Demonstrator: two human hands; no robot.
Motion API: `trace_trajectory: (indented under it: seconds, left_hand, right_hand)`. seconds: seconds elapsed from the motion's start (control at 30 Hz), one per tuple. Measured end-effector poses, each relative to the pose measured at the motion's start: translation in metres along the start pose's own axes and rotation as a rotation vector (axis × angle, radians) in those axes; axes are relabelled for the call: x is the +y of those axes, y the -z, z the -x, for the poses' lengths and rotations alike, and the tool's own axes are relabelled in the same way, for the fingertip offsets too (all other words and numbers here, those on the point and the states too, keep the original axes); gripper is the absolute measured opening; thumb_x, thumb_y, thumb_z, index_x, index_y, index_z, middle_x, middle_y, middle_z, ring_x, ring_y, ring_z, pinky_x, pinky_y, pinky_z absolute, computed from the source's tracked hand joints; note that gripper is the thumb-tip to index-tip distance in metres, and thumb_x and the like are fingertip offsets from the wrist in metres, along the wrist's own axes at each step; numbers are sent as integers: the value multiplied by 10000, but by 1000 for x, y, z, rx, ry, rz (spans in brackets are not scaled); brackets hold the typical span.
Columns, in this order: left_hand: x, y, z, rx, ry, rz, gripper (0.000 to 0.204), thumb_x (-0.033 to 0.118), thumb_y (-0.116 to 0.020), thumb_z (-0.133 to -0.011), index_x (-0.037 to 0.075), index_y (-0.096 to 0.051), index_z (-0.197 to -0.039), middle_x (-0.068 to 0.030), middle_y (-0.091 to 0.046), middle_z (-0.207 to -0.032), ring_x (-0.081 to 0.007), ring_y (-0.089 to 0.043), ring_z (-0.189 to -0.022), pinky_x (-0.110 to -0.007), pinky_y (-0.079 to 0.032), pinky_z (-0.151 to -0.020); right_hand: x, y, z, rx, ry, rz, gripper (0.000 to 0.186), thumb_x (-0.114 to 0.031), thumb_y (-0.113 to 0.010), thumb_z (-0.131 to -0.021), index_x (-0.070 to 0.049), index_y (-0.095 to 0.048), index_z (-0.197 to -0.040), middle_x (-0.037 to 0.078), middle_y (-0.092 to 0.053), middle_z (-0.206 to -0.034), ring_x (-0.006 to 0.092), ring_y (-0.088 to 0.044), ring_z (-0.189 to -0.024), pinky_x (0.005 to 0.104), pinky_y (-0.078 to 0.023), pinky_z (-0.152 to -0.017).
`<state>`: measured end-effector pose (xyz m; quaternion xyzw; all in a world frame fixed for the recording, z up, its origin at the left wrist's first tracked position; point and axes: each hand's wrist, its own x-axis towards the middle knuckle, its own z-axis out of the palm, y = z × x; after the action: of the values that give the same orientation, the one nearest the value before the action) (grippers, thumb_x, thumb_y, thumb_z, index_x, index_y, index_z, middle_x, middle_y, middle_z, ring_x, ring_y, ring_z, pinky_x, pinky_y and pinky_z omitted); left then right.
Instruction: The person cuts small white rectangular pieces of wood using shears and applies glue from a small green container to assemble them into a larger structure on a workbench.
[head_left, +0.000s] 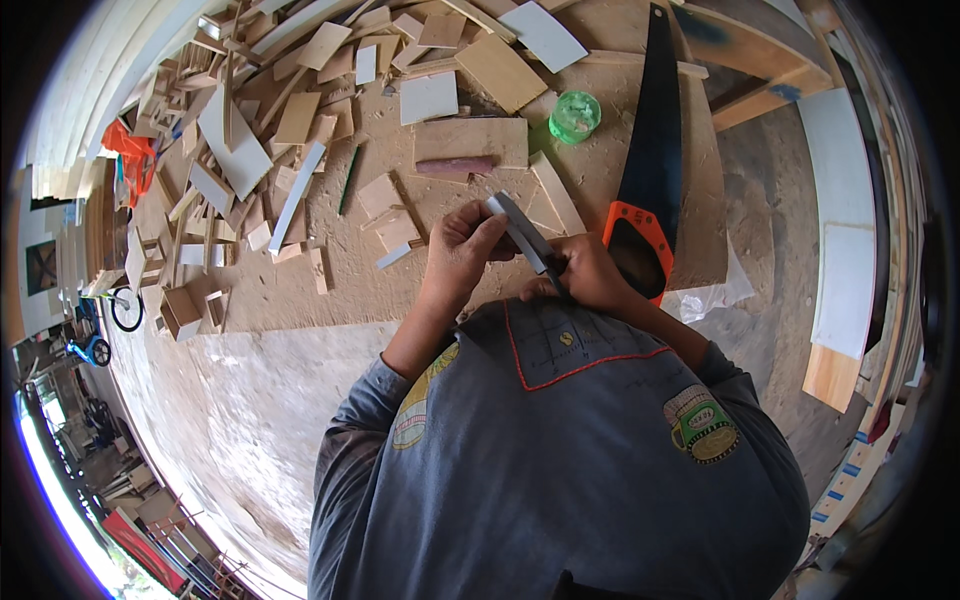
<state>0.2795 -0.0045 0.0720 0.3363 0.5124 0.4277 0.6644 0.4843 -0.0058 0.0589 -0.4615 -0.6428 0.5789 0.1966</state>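
Observation:
A flat grey metal blade, by its shape a chisel (527, 232), slants between my two hands in front of my chest. My left hand (463, 250) pinches its far end between thumb and fingers. Around its near end is closed my right hand (585, 272), which hides that part, so any handle is out of sight. Just beyond the hands, a reddish-brown stick-like piece (455, 165) lies on a wooden board (505, 137). A narrow wood strip (557, 193) rests close to the chisel.
Wood offcuts (297, 118) crowd the workbench (370, 290) at the left and back. A handsaw (640, 240) with an orange-and-black handle lies at right, beside a green round tub (575, 117). A green pencil (349, 180) lies left of centre. Clear plastic (715, 292) hangs at the bench's right edge.

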Motion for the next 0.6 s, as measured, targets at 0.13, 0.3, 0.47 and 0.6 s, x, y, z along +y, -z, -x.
trace_trajectory:
  seconds: [0.13, 0.3, 0.47, 0.6]
  left_hand:
    - [-11, 2, -2, 29, 27, 35, 177, 178, -576, -977, 18, -613, -910, -75, -702, -806, -129, -686, -726, -271, -565, -677]
    - [-11, 1, 2, 101, 27, 67, 166, 174, -579, -976, 19, -622, -936, -82, -707, -842, -147, -697, -734, -279, -571, -683]
    - [-5, 11, 12, 168, -48, 139, 138, 155, -593, -965, 22, -630, -971, -99, -712, -895, -162, -707, -757, -279, -581, -704]
    - [10, 21, 25, 194, -183, 207, 104, 84, -568, -951, 16, -634, -994, -138, -720, -959, -198, -717, -804, -311, -606, -726]
  right_hand:
    - [5, 2, -3, -48, -42, 31, 439, -285, -924, -680, 42, -679, -840, -3, -547, -622, 50, -469, -613, 269, -388, -538]
    - [20, -1, -13, -18, -24, 10, 468, -293, -914, -692, 44, -679, -916, 42, -614, -669, 56, -520, -631, 283, -418, -541]
    - [-3, 20, -25, 98, 94, 357, 528, -337, -905, -685, 9, -678, -1013, 56, -634, -689, 117, -597, -612, 315, -465, -558]
    - [-7, 19, -24, 31, 85, 618, 494, -451, -858, -676, -52, -688, -911, 92, -678, -704, 291, -691, -713, 406, -534, -655]
